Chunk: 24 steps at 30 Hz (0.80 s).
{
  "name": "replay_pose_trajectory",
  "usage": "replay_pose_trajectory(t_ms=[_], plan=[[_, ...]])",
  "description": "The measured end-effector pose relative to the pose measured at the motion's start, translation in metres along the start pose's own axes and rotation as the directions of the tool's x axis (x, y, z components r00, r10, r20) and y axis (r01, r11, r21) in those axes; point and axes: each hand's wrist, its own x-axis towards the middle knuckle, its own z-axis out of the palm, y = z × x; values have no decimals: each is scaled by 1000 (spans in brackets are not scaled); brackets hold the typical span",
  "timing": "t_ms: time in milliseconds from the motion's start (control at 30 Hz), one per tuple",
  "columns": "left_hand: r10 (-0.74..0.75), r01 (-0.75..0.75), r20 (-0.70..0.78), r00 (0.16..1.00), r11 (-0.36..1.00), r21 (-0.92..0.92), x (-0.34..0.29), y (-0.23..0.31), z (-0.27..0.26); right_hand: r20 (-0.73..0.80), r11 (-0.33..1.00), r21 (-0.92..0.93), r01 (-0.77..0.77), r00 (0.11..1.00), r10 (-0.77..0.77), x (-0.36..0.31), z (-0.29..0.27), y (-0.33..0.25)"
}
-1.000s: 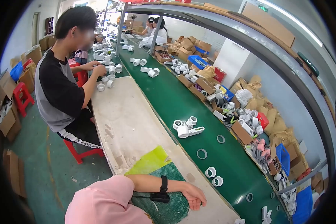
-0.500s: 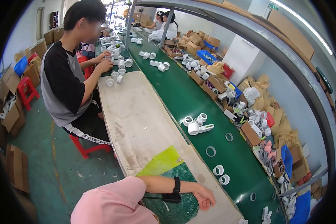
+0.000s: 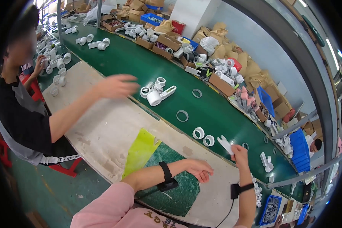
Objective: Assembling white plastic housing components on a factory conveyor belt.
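Pinched in my right hand [image 3: 239, 155] is a flat white plastic piece [image 3: 225, 145] with a notched end, raised over the near part of the green belt. My left hand [image 3: 200, 169] rests above the edge of the board, its fingers loosely bent and holding nothing. Beyond both hands, two white threaded plastic rings [image 3: 198, 133] stand side by side on the belt. A grey ring [image 3: 182, 116] lies flat farther along. Past it sits a cluster of white round parts with a handle-shaped white housing [image 3: 154, 98].
A co-worker's blurred hand [image 3: 119, 86] reaches over the worktop toward the cluster. The pale board [image 3: 102, 125] carries a yellow-green sheet [image 3: 139, 150] and a dark green mat [image 3: 170, 190]. Boxes of parts [image 3: 220, 83] line the belt's far side. A blue crate [image 3: 270, 209] stands at lower right.
My view has swung to the right. My right hand has come into sight with the white plastic piece. The co-worker has stretched an arm out toward the belt.
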Motion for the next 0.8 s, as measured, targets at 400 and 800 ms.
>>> replay_pose_trajectory(t_ms=[400, 800], plan=[[-54, 55, 23, 998, 996, -67, -6, -5, 1, -139, 868, 485, 107, 989, -44, 174, 123, -28], [-25, 25, 21, 999, 1000, -17, -5, 1, 2, 82, 987, 155, 43, 995, -57, 89, 101, -23]])
